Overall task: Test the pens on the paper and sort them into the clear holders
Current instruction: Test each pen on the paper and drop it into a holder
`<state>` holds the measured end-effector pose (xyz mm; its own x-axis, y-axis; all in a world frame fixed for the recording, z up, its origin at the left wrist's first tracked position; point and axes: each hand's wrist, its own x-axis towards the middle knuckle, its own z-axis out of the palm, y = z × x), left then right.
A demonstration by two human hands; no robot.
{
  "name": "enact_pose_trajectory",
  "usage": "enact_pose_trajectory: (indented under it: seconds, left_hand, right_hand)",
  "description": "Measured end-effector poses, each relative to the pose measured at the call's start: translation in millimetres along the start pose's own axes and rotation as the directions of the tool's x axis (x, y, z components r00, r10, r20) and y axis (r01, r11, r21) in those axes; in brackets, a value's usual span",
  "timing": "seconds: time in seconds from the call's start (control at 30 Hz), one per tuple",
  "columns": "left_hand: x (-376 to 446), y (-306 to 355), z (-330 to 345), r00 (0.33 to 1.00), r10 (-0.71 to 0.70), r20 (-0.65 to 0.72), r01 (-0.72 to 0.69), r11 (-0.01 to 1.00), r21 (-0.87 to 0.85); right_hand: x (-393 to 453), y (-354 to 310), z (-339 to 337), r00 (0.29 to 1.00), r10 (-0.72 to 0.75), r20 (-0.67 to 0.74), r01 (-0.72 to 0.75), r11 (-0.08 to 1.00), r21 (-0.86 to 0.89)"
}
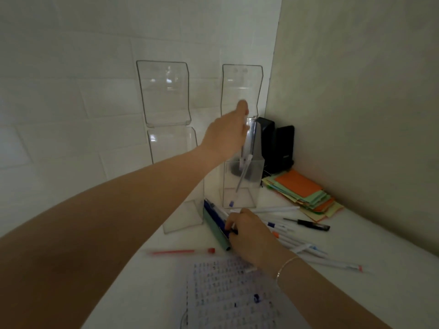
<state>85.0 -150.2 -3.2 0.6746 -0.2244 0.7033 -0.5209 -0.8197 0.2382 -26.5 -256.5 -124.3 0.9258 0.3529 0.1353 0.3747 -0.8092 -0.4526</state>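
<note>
Two tall clear holders stand against the wall: the left holder point(177, 148) and the right holder point(255, 184). My left hand point(228, 134) reaches over the right holder and pinches the upper end of a clear pen point(240, 184) with a blue cap. The pen hangs inside that holder, cap down near the bottom. My right hand point(251, 236) rests on the table, fingers curled round a dark blue pen point(213, 210) beside a green marker point(217, 236). The test paper point(228, 295), covered in small marks, lies in front.
A red pen point(180, 252) lies left of the paper. Several loose pens point(301, 250) and a black pen point(308, 225) are scattered to the right. Coloured sticky notes point(301, 191) and two black speakers point(278, 148) fill the corner by the right wall.
</note>
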Motion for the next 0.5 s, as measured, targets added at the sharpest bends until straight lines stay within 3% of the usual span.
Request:
enact_pose_trajectory:
  seconds: [0.1,0.2,0.33,0.4,0.5]
  left_hand:
    - [-4.0,-4.0,7.0,0.968,-0.054,0.247,0.034,0.996,0.085]
    - [-1.2,2.5,9.6,0.918,-0.111,0.381,0.054,0.986,0.156]
    - [2.0,10.8,9.4,0.833,-0.132,0.538,0.077,0.989,0.124]
    - [-2.8,22.4,-3.7,0.879,-0.086,0.469,0.012,0.987,0.158]
    - [-32.6,39.3,-33.4,0.986,0.028,0.164,-0.038,0.998,0.059]
  right_hand:
    - [0.3,-2.7,-6.7,0.999,0.044,0.018,-0.045,0.998,0.044]
    - [1.6,-6.0,-9.5,0.996,0.083,0.032,-0.086,0.99,0.113]
    - [1.4,-5.3,-10.0,0.989,0.139,0.048,-0.145,0.978,0.149]
    - [0.9,-1.8,-13.3,0.979,0.198,0.047,-0.204,0.953,0.223]
    - [0.7,5.8,-25.0,0.943,0.321,0.094,-0.322,0.798,0.51]
